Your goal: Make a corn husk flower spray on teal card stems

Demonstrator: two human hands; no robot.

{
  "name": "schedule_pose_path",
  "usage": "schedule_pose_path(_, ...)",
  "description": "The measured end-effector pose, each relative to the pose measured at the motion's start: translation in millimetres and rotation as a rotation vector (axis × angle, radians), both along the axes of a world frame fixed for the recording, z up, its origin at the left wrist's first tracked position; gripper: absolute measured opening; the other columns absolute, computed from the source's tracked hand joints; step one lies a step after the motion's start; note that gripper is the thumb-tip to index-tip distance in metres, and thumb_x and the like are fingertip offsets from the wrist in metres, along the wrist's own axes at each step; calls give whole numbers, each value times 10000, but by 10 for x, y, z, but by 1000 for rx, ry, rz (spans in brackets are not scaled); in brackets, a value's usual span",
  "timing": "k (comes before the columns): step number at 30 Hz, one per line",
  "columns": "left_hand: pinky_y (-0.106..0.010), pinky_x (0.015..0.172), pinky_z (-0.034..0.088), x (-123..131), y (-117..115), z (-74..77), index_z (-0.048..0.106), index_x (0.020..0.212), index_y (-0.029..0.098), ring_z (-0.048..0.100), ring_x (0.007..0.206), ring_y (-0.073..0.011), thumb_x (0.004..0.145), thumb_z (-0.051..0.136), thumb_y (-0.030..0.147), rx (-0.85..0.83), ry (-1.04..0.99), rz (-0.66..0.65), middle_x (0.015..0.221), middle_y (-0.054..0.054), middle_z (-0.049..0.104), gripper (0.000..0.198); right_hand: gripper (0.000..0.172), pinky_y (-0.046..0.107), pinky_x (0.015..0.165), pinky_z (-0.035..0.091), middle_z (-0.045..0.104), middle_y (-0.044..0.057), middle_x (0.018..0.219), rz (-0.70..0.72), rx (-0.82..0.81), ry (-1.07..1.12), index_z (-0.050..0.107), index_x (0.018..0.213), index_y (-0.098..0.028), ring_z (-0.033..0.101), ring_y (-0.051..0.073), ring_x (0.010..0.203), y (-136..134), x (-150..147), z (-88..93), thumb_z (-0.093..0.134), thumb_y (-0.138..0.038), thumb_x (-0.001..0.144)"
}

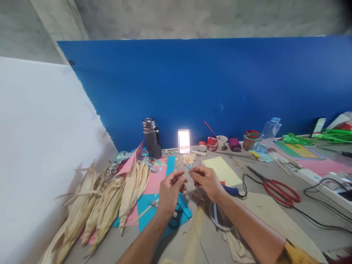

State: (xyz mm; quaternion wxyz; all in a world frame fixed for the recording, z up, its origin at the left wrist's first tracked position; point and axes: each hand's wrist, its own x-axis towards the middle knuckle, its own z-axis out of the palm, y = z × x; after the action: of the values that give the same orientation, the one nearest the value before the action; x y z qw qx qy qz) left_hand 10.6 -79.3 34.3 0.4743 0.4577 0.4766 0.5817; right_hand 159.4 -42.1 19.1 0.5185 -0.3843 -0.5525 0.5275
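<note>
Between the thumb and fingers of my right hand (207, 181) is a small flower-like piece (189, 159), pale and husk-coloured on top with a bit of blue at its base. My left hand (171, 189) hovers just left of it, loosely curled, fingertips a little apart, and I make out nothing in it. Under my left hand lie blue paper (147, 209) and a pair of scissors (173, 221), partly covered by the hand. A blue-handled tool with a black cord (231, 190) rests beside my right forearm.
Dried corn husks (107, 205) are heaped at left, near a dark thermos (151, 139). Pale yellow paper (221, 170) and red-handled scissors (282, 190) lie at right, with a white power strip (316, 183) and trailing cords. Paint jars (211, 144) and a paper cup (222, 143) line the blue partition (192, 84).
</note>
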Motion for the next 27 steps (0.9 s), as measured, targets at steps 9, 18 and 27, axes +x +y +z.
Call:
schedule_pose_path(9, -242, 493, 422, 1, 100, -214, 702, 795, 133, 521, 475, -112, 741, 622, 516, 26, 204, -55, 611, -20, 629, 395, 195, 215, 441, 435, 576, -10, 595, -232, 101, -77, 686, 755, -154, 504, 111, 506, 269, 197, 36, 665, -334, 684)
schedule_pose_path(18, -245, 494, 374, -72, 122, -225, 659, 619, 166, 480, 481, -127, 778, 560, 480, 55, 446, -10, 494, 13, 534, 367, 230, 226, 492, 459, 669, 38, 740, -314, 211, -163, 691, 775, -162, 568, 154, 644, 369, 348, 2, 636, -379, 720)
schedule_pose_path(27, -258, 582, 409, -226, 261, -156, 692, 874, 167, 562, 541, -144, 800, 467, 288, 8, 831, -113, 639, -3, 642, 266, 226, 272, 630, 467, 692, 49, 727, -524, 310, -234, 691, 753, -150, 579, 166, 641, 420, 553, 118, 621, -365, 739)
